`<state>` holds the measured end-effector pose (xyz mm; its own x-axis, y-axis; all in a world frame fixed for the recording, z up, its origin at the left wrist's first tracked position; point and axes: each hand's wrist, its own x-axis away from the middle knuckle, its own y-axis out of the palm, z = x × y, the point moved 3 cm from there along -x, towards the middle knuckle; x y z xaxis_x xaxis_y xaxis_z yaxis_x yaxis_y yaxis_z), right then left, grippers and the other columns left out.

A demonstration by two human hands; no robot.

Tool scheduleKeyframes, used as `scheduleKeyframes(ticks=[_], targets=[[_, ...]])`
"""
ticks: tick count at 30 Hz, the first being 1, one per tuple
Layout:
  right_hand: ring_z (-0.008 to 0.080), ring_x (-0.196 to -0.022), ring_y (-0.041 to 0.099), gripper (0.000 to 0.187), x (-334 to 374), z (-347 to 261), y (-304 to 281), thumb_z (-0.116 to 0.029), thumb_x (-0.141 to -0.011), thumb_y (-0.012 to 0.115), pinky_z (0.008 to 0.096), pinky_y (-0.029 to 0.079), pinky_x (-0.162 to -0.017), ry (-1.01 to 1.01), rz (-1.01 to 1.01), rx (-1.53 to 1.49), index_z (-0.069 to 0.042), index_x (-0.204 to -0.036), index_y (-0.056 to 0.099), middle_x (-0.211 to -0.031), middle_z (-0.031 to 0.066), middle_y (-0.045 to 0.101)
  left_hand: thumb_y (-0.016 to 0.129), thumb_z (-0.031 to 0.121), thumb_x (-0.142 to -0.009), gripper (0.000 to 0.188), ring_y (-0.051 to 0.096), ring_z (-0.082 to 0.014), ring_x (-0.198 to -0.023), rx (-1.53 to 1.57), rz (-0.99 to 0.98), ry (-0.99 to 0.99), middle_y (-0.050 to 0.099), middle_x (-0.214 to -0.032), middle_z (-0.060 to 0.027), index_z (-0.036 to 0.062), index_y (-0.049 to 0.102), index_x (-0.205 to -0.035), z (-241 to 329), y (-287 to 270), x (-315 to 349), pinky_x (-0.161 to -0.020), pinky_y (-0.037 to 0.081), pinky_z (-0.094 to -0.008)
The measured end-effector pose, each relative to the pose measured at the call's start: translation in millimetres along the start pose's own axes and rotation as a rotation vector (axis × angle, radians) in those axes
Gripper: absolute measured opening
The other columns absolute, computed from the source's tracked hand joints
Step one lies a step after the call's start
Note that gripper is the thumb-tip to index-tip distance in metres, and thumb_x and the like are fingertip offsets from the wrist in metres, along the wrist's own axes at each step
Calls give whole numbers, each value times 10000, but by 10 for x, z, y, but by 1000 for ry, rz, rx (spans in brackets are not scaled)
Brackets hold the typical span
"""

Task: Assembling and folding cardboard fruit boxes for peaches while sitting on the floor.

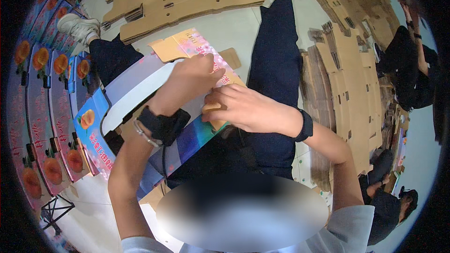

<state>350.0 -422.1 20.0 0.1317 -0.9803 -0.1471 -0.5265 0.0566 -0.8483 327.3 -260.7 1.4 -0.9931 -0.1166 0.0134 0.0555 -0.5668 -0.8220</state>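
A partly folded printed cardboard box [136, 74] rests tilted across my lap, between my spread legs. It has blue and pink outer faces with a peach picture, pale inner panels and a brown flap at its far end. My left hand [192, 79] reaches over the open box, its fingers curled closed against the printed end panel. Close beside it, my right hand [239, 107] pinches the right-hand edge of the same box, with a bit of brown board showing under the fingers. The undersides of both hands' fingers are hidden.
Printed peach boxes [40, 112] stand in rows at the left. Flat brown cardboard blanks [192, 7] lie ahead on the floor, with more stacked blanks [351, 84] at the right. A black wire frame [57, 213] is low left. Other people [412, 70] sit at the far right.
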Motion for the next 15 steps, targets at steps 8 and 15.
scheduleKeyframes(ticks=[8, 15], targets=[[244, -1108, 504, 363, 48, -314, 99, -121, -770, 582, 376, 396, -974, -16, 10, 298, -174, -1129, 601, -1129, 86, 508, 715, 406, -785, 431, 610, -347, -637, -170, 100, -66, 590, -636, -164, 24, 584, -633, 84, 40, 199, -609, 486, -435], [218, -1058, 509, 374, 64, -477, 105, -137, -759, 575, 375, 415, -948, 22, 36, 393, -219, -1123, 594, -1065, 53, 485, 745, 444, -728, 434, 658, -330, -627, -275, 168, -112, 639, -661, -178, 22, 669, -661, 219, -132, 379, -593, 533, -399]])
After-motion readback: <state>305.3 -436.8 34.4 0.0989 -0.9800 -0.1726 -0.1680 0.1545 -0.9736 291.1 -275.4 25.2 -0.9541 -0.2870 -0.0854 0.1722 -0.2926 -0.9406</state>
